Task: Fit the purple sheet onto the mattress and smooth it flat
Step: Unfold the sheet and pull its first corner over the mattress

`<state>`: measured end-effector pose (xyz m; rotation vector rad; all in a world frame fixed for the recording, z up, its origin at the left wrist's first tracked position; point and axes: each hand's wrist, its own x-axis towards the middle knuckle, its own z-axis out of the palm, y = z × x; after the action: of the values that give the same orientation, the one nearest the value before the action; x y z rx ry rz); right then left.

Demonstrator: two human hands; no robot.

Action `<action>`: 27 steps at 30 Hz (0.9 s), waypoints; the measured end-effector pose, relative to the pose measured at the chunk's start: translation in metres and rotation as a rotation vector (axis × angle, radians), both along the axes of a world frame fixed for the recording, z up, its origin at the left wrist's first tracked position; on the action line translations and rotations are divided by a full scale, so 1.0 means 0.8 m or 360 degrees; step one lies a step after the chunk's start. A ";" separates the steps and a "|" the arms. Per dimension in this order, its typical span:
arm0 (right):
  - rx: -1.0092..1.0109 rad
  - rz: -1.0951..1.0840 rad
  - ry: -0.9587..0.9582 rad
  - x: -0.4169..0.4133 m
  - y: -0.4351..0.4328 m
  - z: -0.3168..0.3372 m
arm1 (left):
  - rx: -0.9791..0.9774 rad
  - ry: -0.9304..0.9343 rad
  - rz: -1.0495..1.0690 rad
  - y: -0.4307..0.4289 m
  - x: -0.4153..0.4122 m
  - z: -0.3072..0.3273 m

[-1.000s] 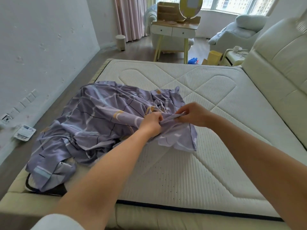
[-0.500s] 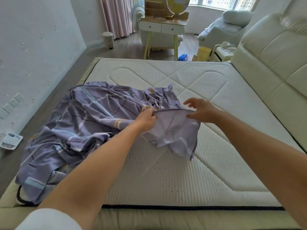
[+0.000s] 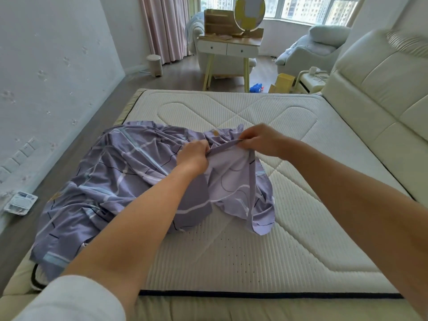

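Observation:
A purple patterned sheet [image 3: 111,177] lies bunched on the left half of a cream quilted mattress [image 3: 301,205]. Part of it hangs over the mattress's left edge. My left hand [image 3: 193,156] grips the sheet's hem near the middle of the bed. My right hand [image 3: 259,137] pinches the same hem a little to the right and higher. The hem is stretched taut between the two hands. Below them a loose flap of the sheet drapes down onto the mattress, pale side up.
A padded cream headboard [image 3: 382,93] runs along the right. A wall [image 3: 46,77] stands close on the left, with a narrow strip of floor and a flat packet [image 3: 20,202] on it. Beyond the bed's far end are a dressing table [image 3: 229,47] and an armchair [image 3: 310,49].
Both hands have lifted the hem off the mattress and drawn it taut between them. My right hand has closed from open fingers to a pinch, and more of the flap hangs below.

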<state>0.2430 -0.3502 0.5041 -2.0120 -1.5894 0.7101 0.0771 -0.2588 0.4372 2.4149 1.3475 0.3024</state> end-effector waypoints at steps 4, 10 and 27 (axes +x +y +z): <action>0.0052 -0.0164 -0.0032 0.018 -0.008 0.009 | 0.0079 0.0139 0.0230 0.013 -0.024 -0.014; 0.0042 -0.0786 -0.0496 0.083 -0.042 -0.010 | -0.0031 0.0090 0.0378 0.030 -0.070 -0.021; 0.0197 0.0044 -0.0064 -0.031 -0.005 -0.028 | -0.0769 -0.0916 -0.0228 -0.042 -0.002 0.059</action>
<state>0.2179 -0.3545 0.4820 -1.9299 -1.6457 0.5701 0.0757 -0.2926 0.4844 1.8153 0.8612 0.5158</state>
